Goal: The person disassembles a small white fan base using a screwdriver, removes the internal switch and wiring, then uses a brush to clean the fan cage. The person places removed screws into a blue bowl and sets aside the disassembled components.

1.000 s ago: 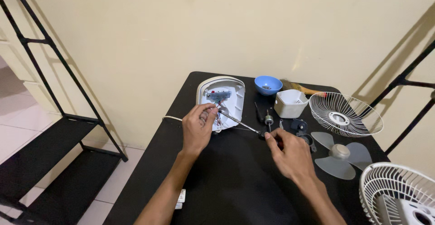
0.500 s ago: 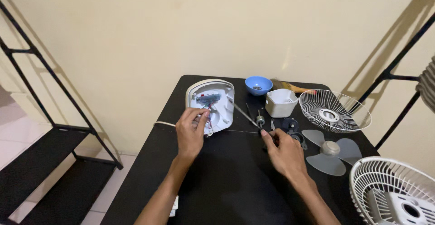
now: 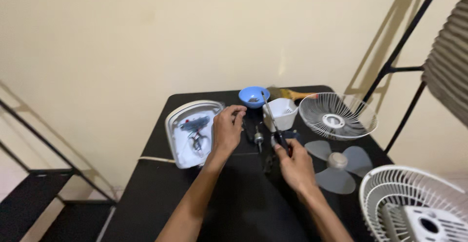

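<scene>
Nearest the camera, at the bottom right corner, sits one white fan guard with its housing, wire ribs fanning out. Moving up the black table, the right hand is curled tight around the dark handle of a screwdriver, fingers wrapped closed, and the thin metal shaft angles up and away toward the far edge of the table. Just right of that hand lies one grey three-bladed fan blade, flat on the tabletop. The left hand reaches further out, fingers bent and drawn together at the tips above small dark parts; whether it actually pinches anything, I cannot tell. Beside its fingers a small motor shaft piece stands up. Left of that hand lies one white fan base shell, open side up, red and dark wiring showing inside. Further back there is one white square cup, a second wire guard lying dished, one blue bowl, and one wooden-handled brush at the far edge.
</scene>
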